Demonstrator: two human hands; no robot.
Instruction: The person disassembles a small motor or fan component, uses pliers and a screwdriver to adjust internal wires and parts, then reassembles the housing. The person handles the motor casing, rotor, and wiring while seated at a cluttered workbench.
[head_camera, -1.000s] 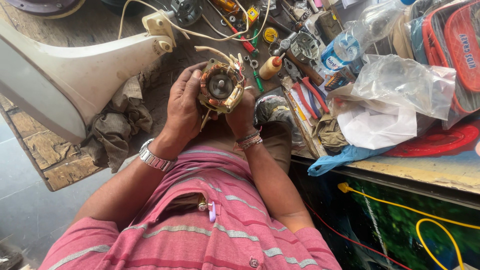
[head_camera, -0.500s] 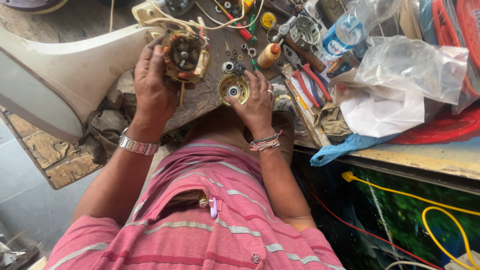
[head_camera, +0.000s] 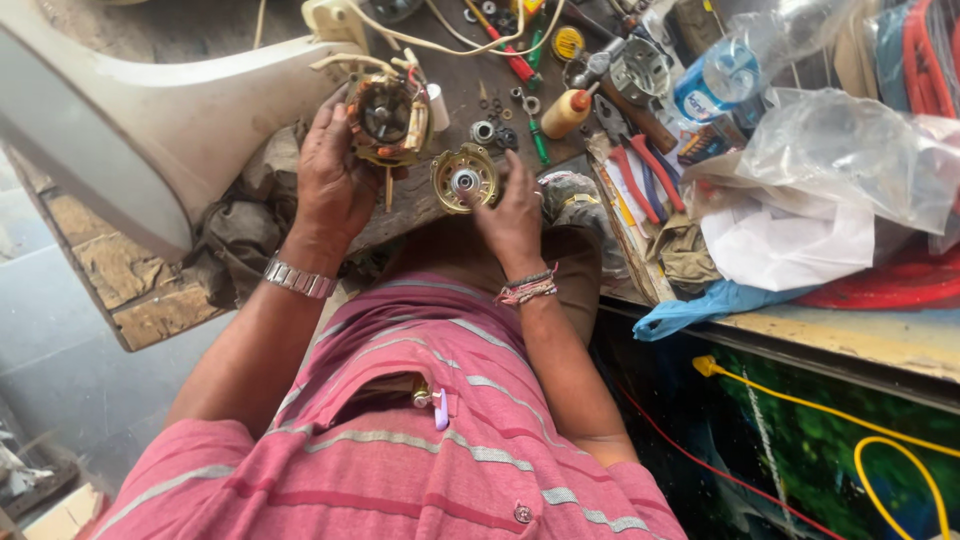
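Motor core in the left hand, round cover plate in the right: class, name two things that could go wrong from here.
The wires trailing from the motor core in the left hand might snag or tear. The right hand holds the round cover plate over a bench scattered with small washers, which could easily get knocked off or lost.

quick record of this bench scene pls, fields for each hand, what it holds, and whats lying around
left hand: left hand grips a fan motor core with copper windings, held up off the bench
right hand: right hand holds a round brass-coloured end cover
parts: the two are held apart, side by side
bench: wooden bench with small washers, red-handled pliers, orange-capped oil bottle
left side: white fan housing
right side: clear plastic bags, plastic water bottle
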